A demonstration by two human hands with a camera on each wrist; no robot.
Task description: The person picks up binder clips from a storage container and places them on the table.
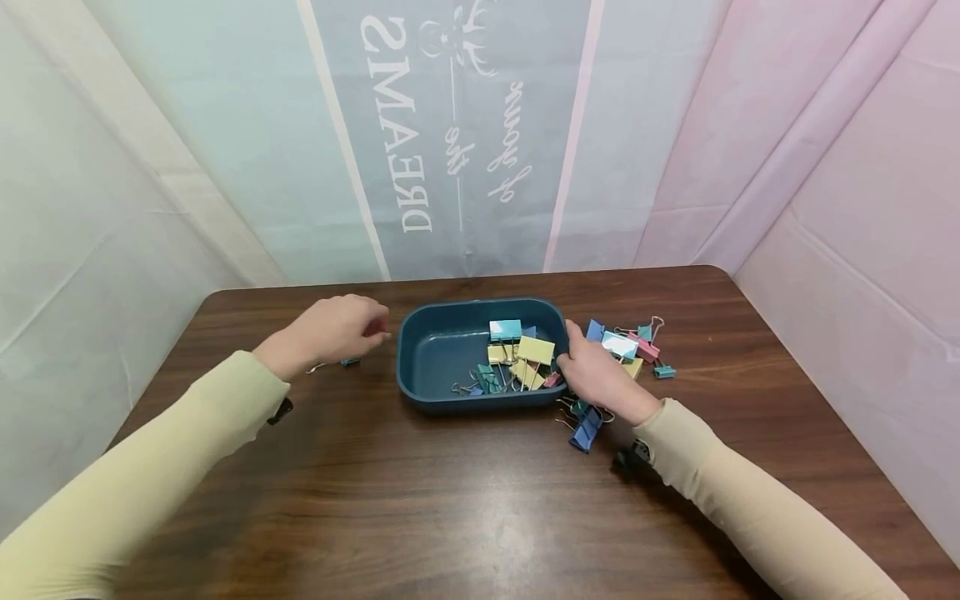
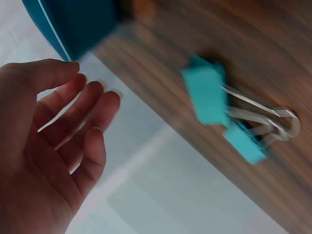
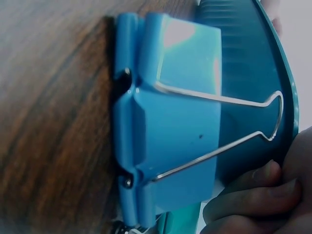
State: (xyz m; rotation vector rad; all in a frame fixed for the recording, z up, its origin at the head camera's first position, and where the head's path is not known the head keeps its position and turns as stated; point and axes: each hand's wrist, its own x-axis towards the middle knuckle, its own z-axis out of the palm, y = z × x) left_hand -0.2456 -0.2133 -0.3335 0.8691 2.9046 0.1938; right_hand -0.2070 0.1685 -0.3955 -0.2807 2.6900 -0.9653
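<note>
A dark blue plastic bin (image 1: 480, 403) sits on the table with several binder clips (image 1: 536, 350) in yellow, teal and other colours, mostly in its right half. My right hand (image 1: 600, 373) grips the bin's right end at the rim, fingers curled against the outer wall in the right wrist view. Close to that wrist camera stands a blue binder clip (image 3: 185, 117) with a silver wire handle. Left of the bin, my left hand (image 1: 337, 329) hovers with loosely bent fingers, holding nothing. Teal binder clips (image 2: 207, 92) lie on the table near it.
More loose binder clips (image 1: 645, 346) lie right of the bin, beyond my right hand. Blue and green clips (image 1: 587, 429) lie by the bin's front right corner. The brown wooden table (image 1: 450, 508) ends at a hanging cloth backdrop (image 1: 480, 242).
</note>
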